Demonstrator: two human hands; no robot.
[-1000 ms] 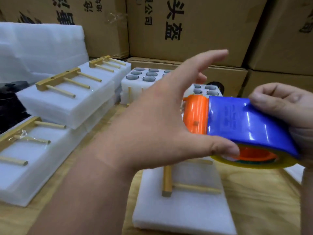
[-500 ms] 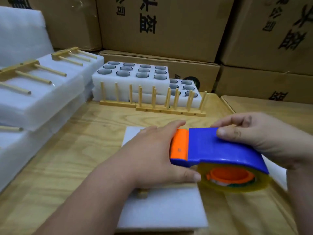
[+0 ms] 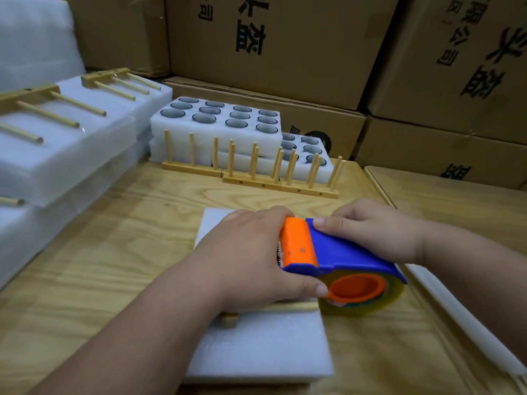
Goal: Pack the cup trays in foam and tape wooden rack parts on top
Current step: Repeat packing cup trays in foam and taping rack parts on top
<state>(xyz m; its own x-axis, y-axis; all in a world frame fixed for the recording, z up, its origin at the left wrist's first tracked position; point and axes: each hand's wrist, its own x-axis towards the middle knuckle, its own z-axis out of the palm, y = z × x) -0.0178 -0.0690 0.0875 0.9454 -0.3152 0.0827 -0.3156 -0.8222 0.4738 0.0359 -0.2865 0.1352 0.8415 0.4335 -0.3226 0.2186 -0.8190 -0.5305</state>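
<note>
I see a light wooden table (image 3: 119, 252) with visible grain carrying everything. Lying flat on it at centre front: a white foam-wrapped pack (image 3: 256, 346). Along the left edge sit stacked foam packs (image 3: 65, 155), wooden rack parts on their tops. At the far side stand two foam cup trays (image 3: 216, 121), one stacked partly over the other, with upright wooden peg racks (image 3: 251, 169) on the table just in front of them. A white foam strip (image 3: 456, 317) lies at right.
</note>
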